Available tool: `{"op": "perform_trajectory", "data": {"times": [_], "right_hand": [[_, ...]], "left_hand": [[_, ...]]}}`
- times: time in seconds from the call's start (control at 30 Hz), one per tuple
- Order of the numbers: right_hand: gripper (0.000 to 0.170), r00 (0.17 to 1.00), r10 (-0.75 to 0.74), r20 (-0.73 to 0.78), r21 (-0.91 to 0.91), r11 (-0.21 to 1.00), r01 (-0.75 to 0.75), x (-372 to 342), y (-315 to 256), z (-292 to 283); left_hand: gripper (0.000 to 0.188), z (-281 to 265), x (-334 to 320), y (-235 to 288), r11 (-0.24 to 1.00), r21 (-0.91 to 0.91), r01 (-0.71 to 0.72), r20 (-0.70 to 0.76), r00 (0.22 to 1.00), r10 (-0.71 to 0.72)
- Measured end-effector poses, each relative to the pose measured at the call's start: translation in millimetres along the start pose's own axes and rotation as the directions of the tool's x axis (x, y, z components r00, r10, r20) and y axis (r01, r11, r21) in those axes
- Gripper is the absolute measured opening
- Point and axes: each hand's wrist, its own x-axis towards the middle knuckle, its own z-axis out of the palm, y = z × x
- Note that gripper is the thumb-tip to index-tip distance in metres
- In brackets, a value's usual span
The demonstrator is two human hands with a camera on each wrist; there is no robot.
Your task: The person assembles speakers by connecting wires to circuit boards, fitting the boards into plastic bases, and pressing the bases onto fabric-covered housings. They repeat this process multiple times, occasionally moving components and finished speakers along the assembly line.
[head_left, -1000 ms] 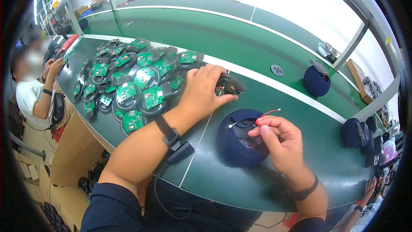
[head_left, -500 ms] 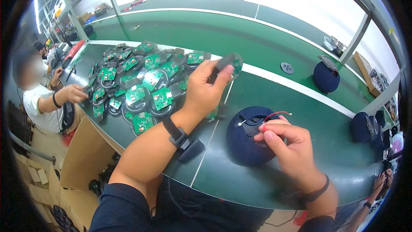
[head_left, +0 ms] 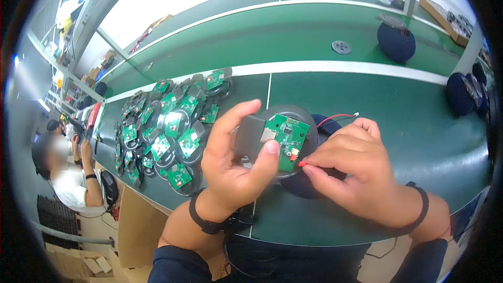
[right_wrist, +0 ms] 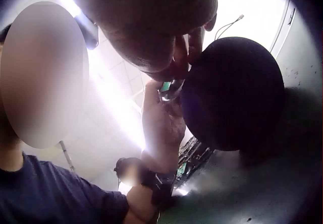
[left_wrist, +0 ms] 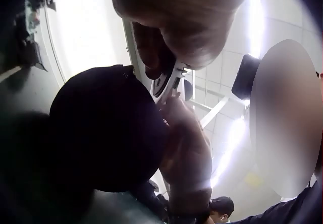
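Note:
In the head view my left hand (head_left: 233, 165) grips a round black part with a green circuit board (head_left: 288, 139), thumb on the board's edge. My right hand (head_left: 361, 173) pinches a small red connector (head_left: 302, 163) at the board's lower right corner. A red wire (head_left: 335, 117) with a white plug (head_left: 356, 114) arcs out above the right fingers. Beneath both hands sits a dark blue fabric-covered round housing (head_left: 301, 186), mostly hidden. It is a dark ball (left_wrist: 106, 128) in the left wrist view and a dark ball (right_wrist: 234, 93) in the right wrist view.
Many round parts with circuit boards (head_left: 173, 126) are piled on the green table (head_left: 367, 220) at left. Beyond the white strip lie a grey disc (head_left: 341, 47) and another blue housing (head_left: 396, 42). More housings (head_left: 461, 94) stand at right. A seated person (head_left: 78, 183) is at far left.
My left hand has brought its part from above the table to over the blue housing, turning the board face up. My right hand's pinched connector is now against the board. The head view has shifted.

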Motion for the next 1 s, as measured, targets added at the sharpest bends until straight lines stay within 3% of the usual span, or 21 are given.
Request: {"op": "perform_trajectory", "data": {"times": [0.13, 0.2, 0.47, 0.83, 0.93, 0.97, 1.0], "right_hand": [[0.014, 0.996, -0.088, -0.027, -0.056, 0.995, 0.087, 1, 3, 0], [0.013, 0.997, -0.073, -0.010, -0.066, 0.995, 0.072, 0, 4, -2], [0.013, 0.998, -0.058, 0.028, -0.078, 0.995, 0.060, -1, 6, -1], [0.012, 0.989, -0.115, 0.097, -0.372, 0.917, 0.143, -4, -5, -9], [0.012, 0.995, -0.058, 0.080, -0.230, 0.970, 0.075, -3, 3, -5], [0.012, 0.995, -0.063, 0.078, -0.231, 0.970, 0.079, -2, 6, -3], [0.011, 0.998, -0.041, 0.045, -0.117, 0.992, 0.046, -1, 10, -1]], "left_hand": [[0.058, 3, -4, -3, 1.000, -0.026, -0.001, -0.004, 1.000, 0.001], [0.057, 3, -6, -8, 0.992, 0.044, -0.116, -0.045, 0.992, 0.118], [0.059, 5, -8, -9, 0.980, 0.096, -0.175, -0.013, 0.984, 0.177], [0.059, 7, -14, -9, 0.980, 0.103, -0.172, 0.034, 0.985, 0.170], [0.059, 8, -14, -12, 0.979, 0.120, -0.165, 0.025, 0.986, 0.163], [0.059, 10, -14, -13, 0.991, 0.050, -0.126, 0.005, 0.992, 0.126], [0.059, 12, -14, -14, 0.996, -0.023, -0.087, -0.013, 0.996, 0.087]]}}
